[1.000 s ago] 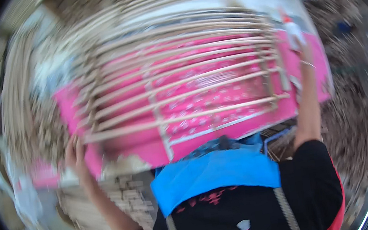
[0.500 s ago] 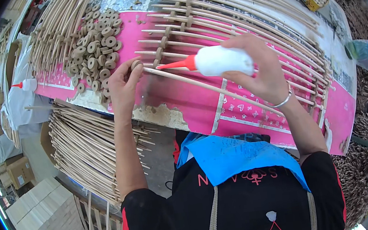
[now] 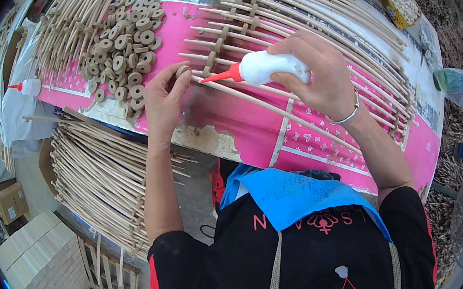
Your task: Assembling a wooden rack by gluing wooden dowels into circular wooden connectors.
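My left hand (image 3: 166, 99) is closed, pinching a round brown wooden disc (image 3: 182, 69) between thumb and fingers. The disc sits at the near end of a pale wooden stick (image 3: 273, 109), which slants away to the right across the pink table cover. My right hand (image 3: 315, 70) grips a white squeeze bottle (image 3: 268, 69) lying nearly level. Its red pointed nozzle (image 3: 222, 77) is aimed left, with the tip at the stick just beside the disc. Whether liquid is coming out cannot be made out.
A heap of holed discs (image 3: 122, 57) covers the table's left part. Behind my hands lies a row of sticks fitted with discs (image 3: 297, 23). Another stick bundle (image 3: 97, 184) sits below the table edge. A second red-tipped bottle (image 3: 31, 87) is at far left.
The whole view has shifted slightly. The bottle's nozzle tip has come a little closer to the disc in my left hand. Both hands keep their holds.
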`<control>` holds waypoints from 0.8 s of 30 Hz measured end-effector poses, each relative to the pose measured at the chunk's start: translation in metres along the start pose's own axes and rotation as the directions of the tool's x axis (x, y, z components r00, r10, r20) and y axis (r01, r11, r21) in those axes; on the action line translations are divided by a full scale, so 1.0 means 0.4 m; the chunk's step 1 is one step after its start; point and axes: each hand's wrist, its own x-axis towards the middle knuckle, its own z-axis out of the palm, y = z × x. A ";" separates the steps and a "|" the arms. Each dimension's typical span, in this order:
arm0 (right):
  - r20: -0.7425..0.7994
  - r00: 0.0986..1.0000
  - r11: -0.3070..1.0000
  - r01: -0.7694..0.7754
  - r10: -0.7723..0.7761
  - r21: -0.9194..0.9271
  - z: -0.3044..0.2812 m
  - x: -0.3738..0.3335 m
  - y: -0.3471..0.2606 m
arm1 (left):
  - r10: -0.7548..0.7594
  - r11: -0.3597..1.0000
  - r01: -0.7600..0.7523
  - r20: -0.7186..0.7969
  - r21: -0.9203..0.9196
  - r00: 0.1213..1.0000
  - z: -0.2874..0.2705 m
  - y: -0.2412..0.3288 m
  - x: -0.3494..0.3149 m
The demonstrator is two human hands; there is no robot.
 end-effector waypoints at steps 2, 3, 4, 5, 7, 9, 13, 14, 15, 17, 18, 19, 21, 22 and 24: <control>0.005 1.000 1.000 -0.009 0.009 -0.009 -0.002 0.002 -0.001 | -0.016 1.000 0.016 0.022 0.005 1.000 -0.001 -0.001 0.000; 0.008 1.000 1.000 -0.016 0.016 -0.016 -0.002 0.003 -0.002 | -0.032 0.999 0.031 0.043 0.013 0.999 -0.002 -0.002 0.000; 0.009 1.000 1.000 -0.016 0.016 -0.015 -0.001 0.004 -0.001 | -0.033 0.999 0.032 0.042 0.012 0.999 -0.002 -0.004 0.001; -0.006 1.000 1.000 -0.003 0.002 -0.018 0.001 0.005 0.000 | -0.032 0.999 0.032 0.045 0.006 0.998 0.000 -0.006 0.001; -0.021 1.000 1.000 0.010 -0.011 -0.020 0.003 0.008 0.001 | -0.032 0.999 0.032 0.047 0.000 0.998 0.002 -0.006 0.001; -0.014 1.000 0.999 0.010 -0.011 -0.047 0.004 0.009 0.002 | -0.040 0.999 0.040 0.035 -0.005 0.999 0.003 -0.001 0.001; -0.005 1.000 0.998 -0.008 0.008 -0.055 0.011 0.003 0.008 | -0.029 0.999 0.027 0.034 0.046 0.999 0.003 0.001 0.002; -0.012 1.000 0.998 -0.009 0.009 -0.055 0.014 0.002 0.007 | -0.032 0.999 0.031 0.030 0.032 0.999 0.005 0.002 0.001; -0.020 1.000 0.998 -0.011 0.010 -0.056 0.015 0.001 0.007 | -0.035 0.999 0.034 0.027 0.018 0.999 0.006 0.003 0.000; -0.019 1.000 0.999 -0.021 0.021 -0.037 0.020 -0.001 0.012 | -0.034 0.999 0.034 0.028 0.009 0.999 0.006 0.001 0.000; -0.017 0.999 0.999 -0.030 0.030 -0.018 0.021 -0.001 0.013 | -0.032 0.999 0.032 0.029 -0.001 0.999 0.006 -0.001 0.000; -0.017 0.999 0.999 -0.031 0.030 -0.017 0.021 -0.002 0.012 | -0.033 0.999 0.033 0.028 0.000 0.999 0.006 -0.001 0.001; -0.007 0.999 0.999 -0.054 0.054 -0.001 0.017 -0.005 0.010 | -0.020 1.000 0.020 0.013 -0.008 1.000 0.009 -0.003 0.003; -0.006 0.998 0.998 -0.055 0.055 -0.001 0.017 -0.005 0.010 | -0.021 1.000 0.021 0.014 -0.009 1.000 0.010 -0.003 0.002; 0.007 0.999 0.999 -0.042 0.042 -0.012 0.016 -0.003 0.012 | -0.038 0.999 0.038 0.003 -0.009 0.999 0.010 0.000 0.001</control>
